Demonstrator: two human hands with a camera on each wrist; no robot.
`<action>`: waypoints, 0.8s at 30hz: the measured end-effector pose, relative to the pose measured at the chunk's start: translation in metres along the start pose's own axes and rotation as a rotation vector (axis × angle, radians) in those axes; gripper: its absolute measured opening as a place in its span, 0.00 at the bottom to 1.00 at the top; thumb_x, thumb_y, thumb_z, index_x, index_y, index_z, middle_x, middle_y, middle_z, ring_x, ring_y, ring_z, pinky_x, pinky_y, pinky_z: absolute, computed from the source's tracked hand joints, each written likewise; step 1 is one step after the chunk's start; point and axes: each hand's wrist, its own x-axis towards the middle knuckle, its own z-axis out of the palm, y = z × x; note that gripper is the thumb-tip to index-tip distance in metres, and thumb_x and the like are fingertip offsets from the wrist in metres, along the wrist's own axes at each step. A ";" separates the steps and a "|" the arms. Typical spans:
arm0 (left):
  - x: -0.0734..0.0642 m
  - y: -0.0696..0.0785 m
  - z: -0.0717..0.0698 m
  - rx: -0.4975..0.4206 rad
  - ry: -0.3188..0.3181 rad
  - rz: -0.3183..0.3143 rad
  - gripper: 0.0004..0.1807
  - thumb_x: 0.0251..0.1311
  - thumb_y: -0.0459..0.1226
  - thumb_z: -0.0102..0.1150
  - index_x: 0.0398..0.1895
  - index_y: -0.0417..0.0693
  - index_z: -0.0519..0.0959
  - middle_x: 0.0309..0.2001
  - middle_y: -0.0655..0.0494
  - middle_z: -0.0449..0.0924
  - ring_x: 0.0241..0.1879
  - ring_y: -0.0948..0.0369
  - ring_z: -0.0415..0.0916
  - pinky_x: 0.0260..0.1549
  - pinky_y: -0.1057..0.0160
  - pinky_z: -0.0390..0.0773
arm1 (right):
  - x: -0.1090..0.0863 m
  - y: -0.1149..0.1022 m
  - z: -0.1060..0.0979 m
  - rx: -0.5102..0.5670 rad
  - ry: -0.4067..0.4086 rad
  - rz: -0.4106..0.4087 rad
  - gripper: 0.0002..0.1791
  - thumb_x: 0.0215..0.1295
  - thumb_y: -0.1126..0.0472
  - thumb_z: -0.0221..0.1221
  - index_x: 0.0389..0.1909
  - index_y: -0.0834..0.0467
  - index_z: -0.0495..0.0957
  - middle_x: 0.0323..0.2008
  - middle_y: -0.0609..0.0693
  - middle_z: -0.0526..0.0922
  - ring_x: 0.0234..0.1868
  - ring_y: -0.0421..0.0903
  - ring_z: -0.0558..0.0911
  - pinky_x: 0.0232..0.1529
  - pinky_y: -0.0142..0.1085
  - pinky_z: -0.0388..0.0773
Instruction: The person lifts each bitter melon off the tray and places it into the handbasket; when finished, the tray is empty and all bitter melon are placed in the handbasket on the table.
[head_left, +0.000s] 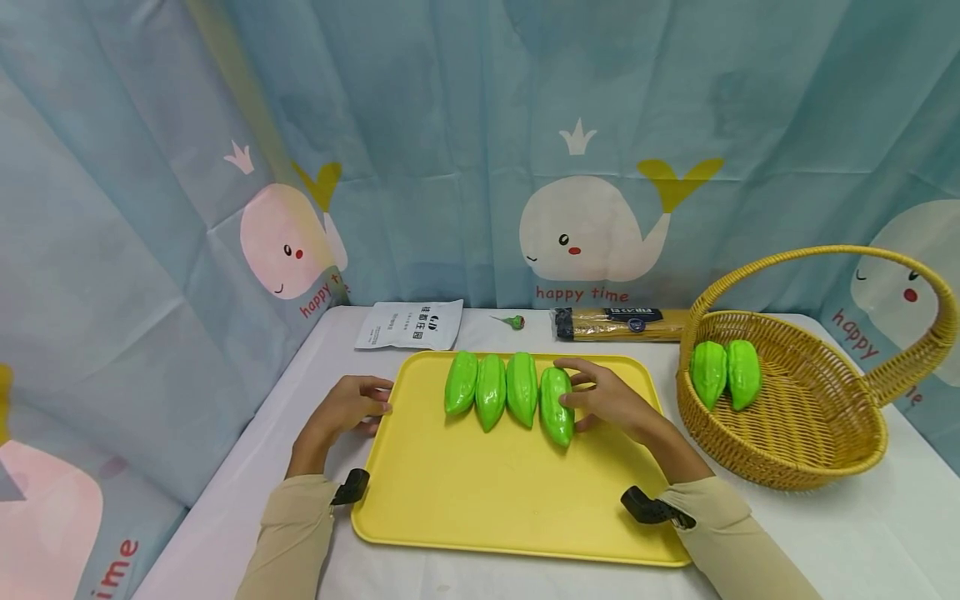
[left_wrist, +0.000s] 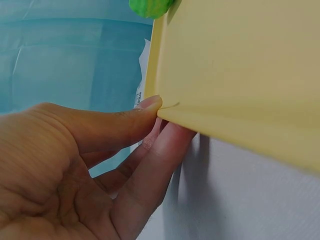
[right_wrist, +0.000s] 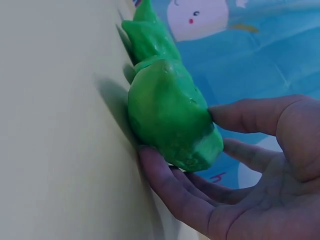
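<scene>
On the far half of a yellow tray (head_left: 510, 500), three shiny green ridged star fruits (head_left: 491, 392) lie side by side. To their right, slightly nearer me, is another green star fruit (head_left: 557, 407), its pointed end toward me. My right hand (head_left: 611, 402) grips that one from the right, thumb on one side and fingers on the other, as the right wrist view shows on the star fruit (right_wrist: 170, 110). At the tray's left rim, my left hand (head_left: 348, 408) pinches the edge. The left wrist view shows the thumb (left_wrist: 120, 125) on the rim and fingers beneath.
A wicker basket (head_left: 847, 467) with a tall handle stands right of the tray, two green star fruits (head_left: 744, 375) inside. Behind the tray lie a white packet (head_left: 411, 325), a small green stemmed item (head_left: 514, 322) and a spaghetti pack (head_left: 630, 325). A whale-print curtain (head_left: 465, 208) hangs behind.
</scene>
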 end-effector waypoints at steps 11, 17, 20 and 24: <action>0.001 0.000 0.000 -0.017 -0.014 -0.037 0.26 0.70 0.32 0.66 0.69 0.34 0.77 0.50 0.40 0.80 0.34 0.57 0.79 0.32 0.63 0.85 | -0.002 -0.002 0.001 0.019 -0.003 0.019 0.42 0.72 0.61 0.65 0.83 0.54 0.59 0.71 0.70 0.67 0.55 0.54 0.84 0.46 0.46 0.88; 0.002 0.000 0.000 -0.016 -0.013 -0.037 0.26 0.70 0.32 0.66 0.69 0.34 0.77 0.50 0.40 0.80 0.34 0.57 0.80 0.31 0.63 0.85 | -0.004 -0.002 -0.001 0.024 0.007 0.017 0.42 0.70 0.62 0.66 0.82 0.52 0.61 0.69 0.69 0.67 0.53 0.54 0.84 0.45 0.46 0.88; 0.002 0.000 0.001 -0.005 -0.008 -0.036 0.26 0.70 0.33 0.66 0.68 0.34 0.77 0.50 0.41 0.81 0.35 0.57 0.79 0.32 0.63 0.85 | -0.006 -0.003 -0.003 0.017 -0.002 0.005 0.42 0.70 0.62 0.66 0.82 0.54 0.61 0.69 0.70 0.66 0.54 0.55 0.84 0.45 0.48 0.89; 0.003 -0.001 0.000 -0.001 -0.001 -0.031 0.25 0.69 0.32 0.66 0.68 0.34 0.77 0.50 0.41 0.81 0.36 0.57 0.79 0.32 0.63 0.84 | -0.009 -0.006 -0.008 0.014 -0.001 -0.004 0.41 0.70 0.63 0.66 0.82 0.56 0.61 0.69 0.70 0.67 0.56 0.57 0.82 0.45 0.49 0.89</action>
